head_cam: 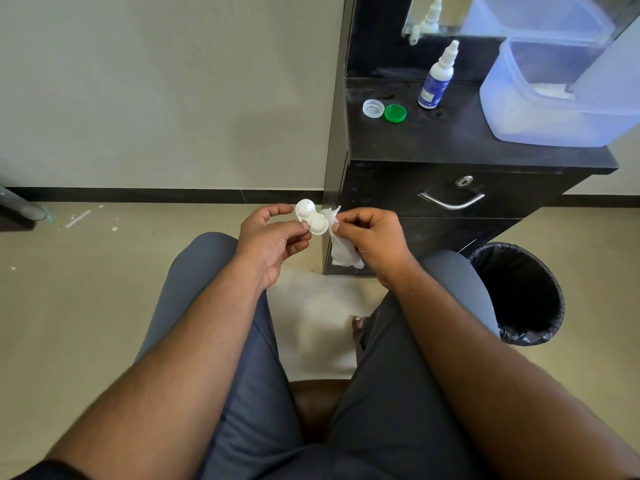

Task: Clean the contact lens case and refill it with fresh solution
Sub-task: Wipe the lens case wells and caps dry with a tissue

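Observation:
My left hand (273, 237) pinches a white two-well contact lens case (311, 216) between thumb and fingers, held above my knees with both lids off. My right hand (374, 240) grips a white tissue (341, 256); the tissue's upper corner touches the case's right well. On the black cabinet top (450, 140) lie a clear lid (373, 108) and a green lid (395, 113), side by side. A white solution bottle (437, 77) with a blue label stands upright behind them.
A translucent bluish plastic container (554, 95) sits on the cabinet's right side, under a mirror. The cabinet has a drawer with a metal handle (450, 200). A black lined waste bin (519, 292) stands on the floor by my right knee.

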The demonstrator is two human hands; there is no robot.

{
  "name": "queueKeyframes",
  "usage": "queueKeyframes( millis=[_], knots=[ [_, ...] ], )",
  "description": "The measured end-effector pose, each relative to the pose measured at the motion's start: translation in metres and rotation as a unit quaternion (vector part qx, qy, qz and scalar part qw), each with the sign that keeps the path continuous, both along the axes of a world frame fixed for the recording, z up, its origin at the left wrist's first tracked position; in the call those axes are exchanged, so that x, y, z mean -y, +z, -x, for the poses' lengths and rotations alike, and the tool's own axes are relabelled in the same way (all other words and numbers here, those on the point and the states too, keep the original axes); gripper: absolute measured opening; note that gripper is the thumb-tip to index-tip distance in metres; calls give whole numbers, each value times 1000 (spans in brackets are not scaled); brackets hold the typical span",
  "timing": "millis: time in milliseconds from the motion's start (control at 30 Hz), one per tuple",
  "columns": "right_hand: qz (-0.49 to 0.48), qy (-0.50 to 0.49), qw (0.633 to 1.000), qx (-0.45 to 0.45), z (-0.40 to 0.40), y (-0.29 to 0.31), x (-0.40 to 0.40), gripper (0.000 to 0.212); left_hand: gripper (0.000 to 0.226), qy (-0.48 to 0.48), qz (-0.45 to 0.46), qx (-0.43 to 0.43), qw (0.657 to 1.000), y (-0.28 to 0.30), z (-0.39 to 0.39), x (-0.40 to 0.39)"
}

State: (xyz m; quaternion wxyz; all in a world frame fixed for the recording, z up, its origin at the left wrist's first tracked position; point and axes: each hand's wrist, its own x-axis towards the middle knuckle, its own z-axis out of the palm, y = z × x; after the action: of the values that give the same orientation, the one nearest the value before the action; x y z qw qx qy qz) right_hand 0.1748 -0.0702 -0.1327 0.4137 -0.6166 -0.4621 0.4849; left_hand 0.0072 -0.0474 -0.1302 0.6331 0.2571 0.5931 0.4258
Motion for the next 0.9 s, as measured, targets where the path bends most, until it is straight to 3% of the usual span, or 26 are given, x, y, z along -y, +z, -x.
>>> queueKeyframes(
  millis=[167, 333, 467, 767, 900],
  knots=[
    [-35, 9, 996, 79, 3, 0, 1, 13, 17, -18, 60, 68, 996, 1, -1, 1],
    [-70, 10, 988, 135, 7, 0, 4, 17, 7, -25, 83, 64, 994, 1, 0, 0],
    [-93, 15, 981, 167, 7, 1, 6, 18, 10, -59, 96, 58, 992, 1, -2, 0],
    [-151, 67, 959, 228, 3, -5, 8, 17, 1, -117, 67, -4, 991, -1, -4, 2],
    [-149, 120, 936, 296, 9, -6, 7, 20, 13, -120, 37, -54, 991, -7, -3, 2]
  ],
)
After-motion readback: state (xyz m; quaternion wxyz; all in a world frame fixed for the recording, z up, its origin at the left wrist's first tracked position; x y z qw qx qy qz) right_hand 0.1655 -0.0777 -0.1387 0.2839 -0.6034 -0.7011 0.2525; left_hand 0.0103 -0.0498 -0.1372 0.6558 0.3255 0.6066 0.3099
